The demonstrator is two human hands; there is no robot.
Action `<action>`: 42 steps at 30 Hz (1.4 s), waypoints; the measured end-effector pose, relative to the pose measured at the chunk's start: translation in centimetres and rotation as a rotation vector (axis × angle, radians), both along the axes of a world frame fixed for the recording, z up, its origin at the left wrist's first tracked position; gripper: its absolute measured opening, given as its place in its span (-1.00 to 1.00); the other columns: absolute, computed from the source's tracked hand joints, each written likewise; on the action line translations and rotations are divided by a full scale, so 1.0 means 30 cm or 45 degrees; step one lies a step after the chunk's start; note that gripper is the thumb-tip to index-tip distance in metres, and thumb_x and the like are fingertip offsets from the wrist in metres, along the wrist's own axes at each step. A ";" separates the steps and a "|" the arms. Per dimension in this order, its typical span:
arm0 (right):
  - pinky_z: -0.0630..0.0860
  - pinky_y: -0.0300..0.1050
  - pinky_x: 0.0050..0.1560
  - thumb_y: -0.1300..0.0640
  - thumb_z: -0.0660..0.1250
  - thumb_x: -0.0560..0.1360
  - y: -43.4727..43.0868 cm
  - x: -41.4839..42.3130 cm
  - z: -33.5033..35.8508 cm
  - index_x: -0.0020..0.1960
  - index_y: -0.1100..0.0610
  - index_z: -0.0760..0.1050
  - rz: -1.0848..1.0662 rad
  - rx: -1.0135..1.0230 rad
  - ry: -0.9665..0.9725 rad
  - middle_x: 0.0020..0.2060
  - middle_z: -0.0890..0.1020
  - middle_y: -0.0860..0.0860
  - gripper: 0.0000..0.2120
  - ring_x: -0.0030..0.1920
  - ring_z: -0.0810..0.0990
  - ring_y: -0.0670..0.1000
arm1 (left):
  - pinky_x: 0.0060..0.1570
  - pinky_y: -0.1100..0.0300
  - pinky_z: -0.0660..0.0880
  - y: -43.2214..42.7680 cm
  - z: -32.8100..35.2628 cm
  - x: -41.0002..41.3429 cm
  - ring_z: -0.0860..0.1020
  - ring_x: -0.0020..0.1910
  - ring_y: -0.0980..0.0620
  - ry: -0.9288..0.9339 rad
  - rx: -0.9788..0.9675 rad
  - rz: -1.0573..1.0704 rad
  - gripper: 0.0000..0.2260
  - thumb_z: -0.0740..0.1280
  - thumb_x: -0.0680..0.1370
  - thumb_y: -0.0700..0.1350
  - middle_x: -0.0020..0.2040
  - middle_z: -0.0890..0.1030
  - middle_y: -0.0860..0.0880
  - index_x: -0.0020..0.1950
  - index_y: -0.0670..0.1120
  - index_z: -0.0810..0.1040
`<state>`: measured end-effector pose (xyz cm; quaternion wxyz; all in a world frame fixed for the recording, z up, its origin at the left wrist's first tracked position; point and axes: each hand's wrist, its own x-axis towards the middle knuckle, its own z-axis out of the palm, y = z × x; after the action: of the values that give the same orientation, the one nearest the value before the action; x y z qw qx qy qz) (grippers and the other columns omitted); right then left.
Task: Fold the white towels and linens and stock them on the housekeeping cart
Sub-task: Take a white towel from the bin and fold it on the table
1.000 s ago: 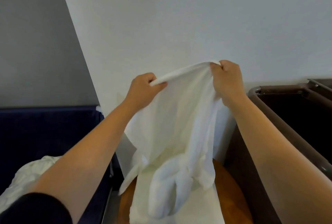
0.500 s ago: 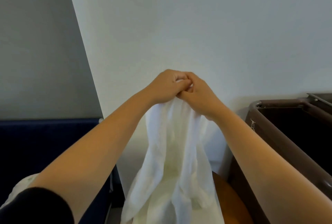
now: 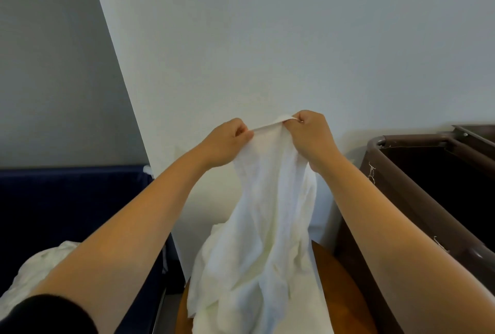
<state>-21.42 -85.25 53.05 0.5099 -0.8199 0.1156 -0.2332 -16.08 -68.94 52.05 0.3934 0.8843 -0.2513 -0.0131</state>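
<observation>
I hold a white towel [image 3: 267, 226] up in front of the wall by its top edge. My left hand [image 3: 227, 143] pinches the edge on the left, and my right hand [image 3: 312, 135] pinches it a short way to the right, with a taut strip of hem between them. The rest of the towel hangs down crumpled and its lower part lies on a round wooden table [image 3: 345, 293]. The brown housekeeping cart [image 3: 417, 199] stands at the right, its top bin dark inside.
A dark blue sofa [image 3: 67, 199] sits at the left with more white linen [image 3: 32, 274] piled on it. A white wall corner [image 3: 128, 92] rises straight ahead. The table is wedged between sofa and cart.
One second ago my hands were spread wide on the towel's edge, then they met together. Now they have drawn slightly apart again along the hem.
</observation>
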 end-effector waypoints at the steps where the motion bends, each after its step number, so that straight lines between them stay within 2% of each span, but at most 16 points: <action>1: 0.26 -0.20 -0.39 0.18 0.20 0.55 0.006 0.000 -0.008 -0.20 0.14 0.35 -0.010 0.025 -0.008 -0.36 0.37 -0.03 -0.85 -0.37 0.31 -0.05 | -0.32 0.26 0.31 -0.011 -0.008 -0.006 0.38 -0.30 0.09 -0.042 0.002 0.047 -0.83 0.15 0.63 -0.04 -0.24 0.46 0.03 -0.08 -0.10 0.40; 4: 0.34 -0.28 -0.44 0.18 0.20 0.57 0.030 -0.006 -0.036 -0.02 0.11 0.41 -0.001 0.315 -0.004 -0.19 0.49 -0.01 -0.97 -0.32 0.43 -0.07 | -0.38 0.26 0.28 -0.055 -0.017 -0.039 0.36 -0.39 0.11 -0.114 -0.226 0.129 -0.83 0.21 0.60 -0.06 -0.37 0.41 0.04 -0.17 -0.06 0.40; 7: 0.39 -0.33 -0.51 0.26 0.22 0.57 0.062 -0.025 -0.081 -0.06 0.16 0.47 0.156 0.764 0.069 -0.24 0.57 0.05 -0.92 -0.39 0.54 -0.05 | -0.30 0.19 0.42 -0.091 -0.034 -0.064 0.44 -0.35 0.08 -0.065 -0.352 0.108 -0.84 0.35 0.53 -0.09 -0.35 0.49 0.03 -0.24 -0.06 0.48; 9: 0.49 -0.32 -0.40 0.34 0.21 0.55 0.070 -0.045 -0.122 -0.03 0.25 0.54 0.269 0.999 0.053 -0.22 0.63 0.11 -0.87 -0.35 0.62 -0.05 | -0.20 0.02 0.53 -0.091 -0.067 -0.062 0.52 -0.28 0.01 0.068 -0.443 0.107 -0.87 0.39 0.50 -0.11 -0.29 0.56 -0.02 -0.23 -0.10 0.54; 12: 0.61 -0.25 -0.16 0.42 0.24 0.50 0.057 -0.085 -0.195 0.04 0.25 0.54 0.345 1.148 0.038 -0.14 0.67 0.14 -0.81 -0.16 0.67 -0.02 | -0.14 0.05 0.54 -0.061 -0.126 -0.049 0.56 -0.23 0.00 0.155 -0.494 0.190 -0.90 0.42 0.48 -0.12 -0.26 0.60 0.00 -0.23 -0.09 0.59; 15: 0.59 -0.23 0.00 0.46 0.30 0.46 0.064 -0.117 -0.266 -0.10 0.12 0.59 0.365 0.866 0.098 -0.17 0.68 0.06 -0.73 -0.11 0.65 -0.04 | -0.20 0.18 0.53 -0.044 -0.176 -0.060 0.57 -0.26 0.05 0.266 -0.477 0.165 -0.91 0.44 0.47 -0.13 -0.25 0.62 -0.01 -0.19 -0.12 0.61; 19: 0.54 -0.37 -0.14 0.37 0.37 0.44 0.082 -0.122 -0.342 -0.20 0.10 0.60 0.231 0.483 0.130 -0.27 0.63 0.01 -0.81 -0.22 0.59 -0.06 | -0.06 0.16 0.55 -0.065 -0.259 -0.090 0.59 -0.17 0.03 0.440 -0.507 0.111 -0.98 0.41 0.49 -0.19 -0.19 0.64 -0.04 -0.13 -0.13 0.62; 22: 0.39 -0.52 -0.22 0.21 0.37 0.49 0.078 -0.124 -0.376 -0.14 0.14 0.56 0.154 0.181 0.085 -0.14 0.54 -0.04 -0.96 -0.18 0.50 -0.16 | -0.09 0.24 0.54 -0.055 -0.305 -0.088 0.59 -0.11 0.02 0.544 -0.635 0.186 -0.94 0.39 0.50 -0.23 -0.11 0.63 -0.07 -0.03 -0.14 0.60; 24: 0.37 -0.52 -0.19 0.18 0.33 0.52 0.070 -0.119 -0.390 -0.09 0.16 0.53 0.210 0.045 0.076 -0.11 0.50 -0.06 -0.95 -0.13 0.47 -0.17 | -0.09 0.25 0.57 -0.049 -0.330 -0.093 0.61 -0.11 0.02 0.652 -0.685 0.174 -0.87 0.40 0.50 -0.23 -0.08 0.63 -0.09 0.03 -0.15 0.59; 26: 0.39 -0.47 -0.17 0.18 0.30 0.54 0.067 -0.113 -0.413 -0.10 0.16 0.52 0.265 0.001 0.149 -0.16 0.52 -0.06 -0.93 -0.16 0.47 -0.16 | -0.13 0.25 0.56 -0.052 -0.366 -0.111 0.62 -0.13 0.02 0.754 -0.723 0.139 -0.89 0.40 0.49 -0.24 -0.10 0.64 -0.08 0.00 -0.13 0.58; 29: 0.42 -0.38 -0.16 0.21 0.29 0.54 0.066 -0.117 -0.497 -0.14 0.16 0.50 0.251 0.090 0.250 -0.26 0.53 -0.04 -0.91 -0.23 0.48 -0.09 | -0.14 0.24 0.56 -0.056 -0.455 -0.123 0.60 -0.13 0.01 0.793 -0.704 0.205 -0.91 0.39 0.50 -0.26 -0.15 0.61 -0.05 -0.02 -0.14 0.57; 32: 0.40 -0.35 -0.19 0.26 0.28 0.55 0.067 -0.126 -0.617 -0.12 0.22 0.52 0.249 0.112 0.332 -0.25 0.53 -0.02 -0.91 -0.21 0.48 -0.06 | -0.14 0.24 0.53 -0.067 -0.562 -0.134 0.57 -0.16 0.01 0.864 -0.659 0.249 -0.92 0.36 0.51 -0.28 -0.17 0.59 -0.05 -0.01 -0.15 0.55; 35: 0.41 -0.46 -0.11 0.39 0.22 0.54 0.061 -0.132 -0.721 -0.05 0.24 0.53 0.217 0.119 0.407 -0.12 0.56 0.03 -0.85 -0.07 0.50 -0.02 | -0.20 0.30 0.47 -0.075 -0.667 -0.140 0.55 -0.14 0.04 0.876 -0.585 0.273 -0.91 0.34 0.53 -0.25 -0.13 0.58 -0.03 0.01 -0.13 0.55; 37: 0.38 -0.53 -0.09 0.42 0.18 0.53 0.050 -0.124 -0.795 0.05 0.27 0.52 0.206 0.014 0.489 0.02 0.55 0.08 -0.80 0.00 0.47 -0.04 | -0.22 0.32 0.42 -0.066 -0.733 -0.133 0.53 -0.12 0.05 0.862 -0.523 0.330 -0.91 0.33 0.54 -0.23 -0.10 0.58 -0.01 0.02 -0.10 0.56; 40: 0.31 -0.46 0.05 0.41 0.17 0.54 0.043 -0.108 -0.878 0.21 0.21 0.47 0.252 -0.187 0.589 0.18 0.46 0.08 -0.70 0.10 0.43 -0.02 | -0.22 0.33 0.45 -0.034 -0.807 -0.133 0.53 -0.13 0.06 0.929 -0.523 0.408 -0.90 0.29 0.56 -0.25 -0.12 0.57 0.02 -0.02 -0.07 0.56; 42: 0.27 -0.44 0.14 0.40 0.19 0.53 0.050 -0.078 -0.913 0.27 0.15 0.45 0.325 -0.297 0.584 0.23 0.42 0.08 -0.64 0.20 0.41 0.01 | -0.11 0.28 0.50 -0.018 -0.837 -0.125 0.53 -0.11 0.05 0.979 -0.549 0.428 -0.85 0.26 0.57 -0.26 -0.12 0.57 0.04 -0.08 -0.04 0.55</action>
<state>-23.77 -83.75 25.65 0.3979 -0.9123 0.0961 0.0129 -19.83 -69.46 26.93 0.6292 0.7419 0.0622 -0.2234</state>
